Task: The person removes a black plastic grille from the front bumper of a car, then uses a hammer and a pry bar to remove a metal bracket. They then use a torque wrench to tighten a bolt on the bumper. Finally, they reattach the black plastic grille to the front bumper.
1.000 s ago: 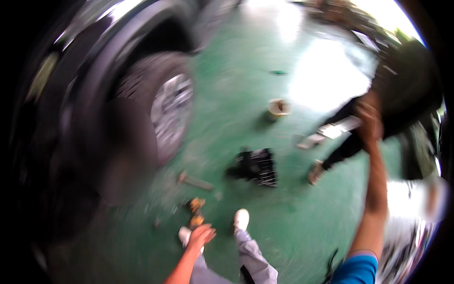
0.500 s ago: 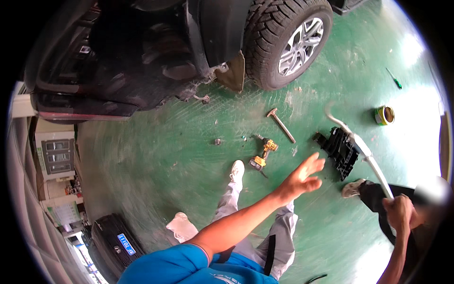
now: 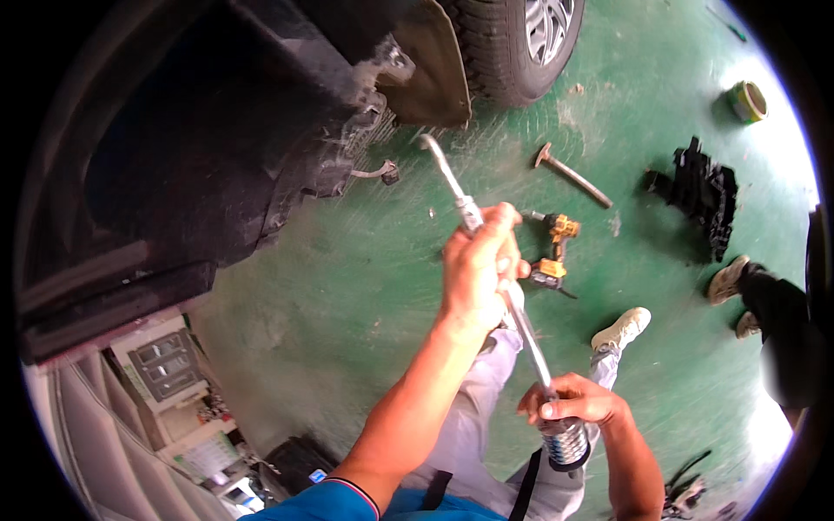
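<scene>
I hold a long shiny metal slide hammer point(image 3: 532, 343) with a curved hook at its far end, tilted from the car toward my body. My left hand point(image 3: 478, 269) is wrapped round the rod behind the hook's collar. My right hand point(image 3: 578, 404) closes on the rear of the rod, just above a ribbed cylindrical weight point(image 3: 565, 443). The hook points at the dark underside of a car point(image 3: 217, 148) without touching it. A cable end with a small connector point(image 3: 388, 171) hangs from the car near the hook.
On the green floor lie a yellow-black cordless drill point(image 3: 556, 252), a hammer point(image 3: 578, 178) and a black plastic bracket point(image 3: 704, 200). A tin point(image 3: 748, 102) and a green-handled screwdriver point(image 3: 731, 28) are farther right. A car wheel point(image 3: 512, 52) stands at the top; another person's shoe point(image 3: 728, 280) is at right.
The slide hammer has swung from my right toward the car. My left hand, open and empty before, now grips its rod. The view has shifted closer to the car.
</scene>
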`<act>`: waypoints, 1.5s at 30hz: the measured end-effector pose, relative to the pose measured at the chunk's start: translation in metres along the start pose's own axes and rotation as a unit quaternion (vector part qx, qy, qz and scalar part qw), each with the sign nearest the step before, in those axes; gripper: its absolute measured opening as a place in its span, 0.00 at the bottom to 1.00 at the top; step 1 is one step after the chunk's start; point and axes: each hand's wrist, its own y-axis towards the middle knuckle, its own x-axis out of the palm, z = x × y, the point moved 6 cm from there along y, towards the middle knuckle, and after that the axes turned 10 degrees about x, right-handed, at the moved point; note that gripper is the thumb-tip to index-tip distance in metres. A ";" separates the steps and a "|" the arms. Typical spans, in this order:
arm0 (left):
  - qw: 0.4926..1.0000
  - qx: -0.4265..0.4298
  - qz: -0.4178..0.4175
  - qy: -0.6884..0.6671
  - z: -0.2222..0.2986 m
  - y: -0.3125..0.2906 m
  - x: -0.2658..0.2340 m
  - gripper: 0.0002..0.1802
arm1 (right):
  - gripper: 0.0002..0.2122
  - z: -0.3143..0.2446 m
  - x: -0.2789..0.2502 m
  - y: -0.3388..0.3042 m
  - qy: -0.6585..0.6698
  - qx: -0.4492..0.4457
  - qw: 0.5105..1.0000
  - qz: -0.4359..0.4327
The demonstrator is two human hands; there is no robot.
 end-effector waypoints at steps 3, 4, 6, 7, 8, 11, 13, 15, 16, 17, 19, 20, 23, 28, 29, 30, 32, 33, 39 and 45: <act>0.988 0.010 0.102 0.112 -0.001 0.008 -0.047 0.12 | 0.17 0.045 -0.013 0.047 0.059 -0.019 0.994 0.093; 0.981 0.018 0.130 0.140 -0.007 0.009 -0.059 0.12 | 0.15 0.060 -0.022 0.065 0.027 -0.040 0.988 0.147; 0.977 0.027 0.146 0.152 -0.020 0.010 -0.080 0.12 | 0.14 0.065 -0.032 0.089 0.026 -0.010 0.988 0.152; 0.975 0.029 0.154 0.159 -0.022 0.010 -0.089 0.12 | 0.13 0.069 -0.033 0.099 0.028 0.006 0.987 0.156; 0.972 0.031 0.162 0.166 -0.022 0.013 -0.096 0.11 | 0.11 0.070 -0.031 0.106 0.054 0.004 0.988 0.142; 0.977 0.037 0.127 0.168 -0.015 0.021 -0.096 0.10 | 0.11 0.063 -0.025 0.116 0.079 -0.007 0.992 0.098; 0.979 0.040 0.109 0.166 -0.011 0.022 -0.092 0.10 | 0.11 0.063 -0.021 0.120 0.088 -0.023 0.992 0.088; 0.982 0.056 0.086 0.158 -0.001 0.028 -0.081 0.09 | 0.11 0.060 -0.019 0.119 0.089 -0.055 0.992 0.075; 0.983 0.064 0.075 0.153 0.002 0.027 -0.076 0.09 | 0.11 0.055 -0.017 0.114 0.090 -0.062 0.991 0.072; 0.984 0.071 0.065 0.147 0.005 0.027 -0.070 0.09 | 0.11 0.050 -0.017 0.113 0.084 -0.064 0.992 0.070; 0.984 0.094 0.030 0.151 0.016 0.034 -0.059 0.10 | 0.11 0.042 -0.018 0.111 0.073 -0.066 0.993 0.066; 0.982 0.101 0.019 0.156 0.019 0.036 -0.054 0.10 | 0.11 0.038 -0.017 0.109 0.077 -0.068 0.993 0.065; 0.978 0.124 -0.002 0.168 0.028 0.041 -0.039 0.10 | 0.11 0.026 -0.013 0.102 0.085 -0.078 0.992 0.054; 0.960 0.171 -0.014 0.220 0.049 0.052 -0.015 0.09 | 0.11 0.010 -0.011 0.108 0.086 -0.128 0.987 0.032; 0.956 0.179 -0.016 0.231 0.054 0.056 -0.010 0.09 | 0.10 0.005 -0.012 0.110 0.080 -0.133 0.987 0.032; 0.952 0.188 -0.019 0.241 0.058 0.061 -0.005 0.09 | 0.10 -0.003 -0.013 0.112 0.074 -0.138 0.987 0.032; 0.943 0.208 -0.035 0.257 0.069 0.073 0.003 0.09 | 0.11 -0.021 -0.014 0.117 0.072 -0.146 0.986 0.030; 0.940 0.214 -0.035 0.265 0.074 0.078 0.005 0.09 | 0.11 -0.029 -0.015 0.120 0.062 -0.152 0.986 0.037; 0.925 0.232 -0.035 0.298 0.098 0.101 0.010 0.09 | 0.14 -0.061 -0.013 0.151 0.040 -0.164 0.985 0.036; 0.917 0.236 -0.047 0.319 0.111 0.108 -0.002 0.09 | 0.14 -0.068 0.001 0.184 0.064 -0.183 0.981 0.009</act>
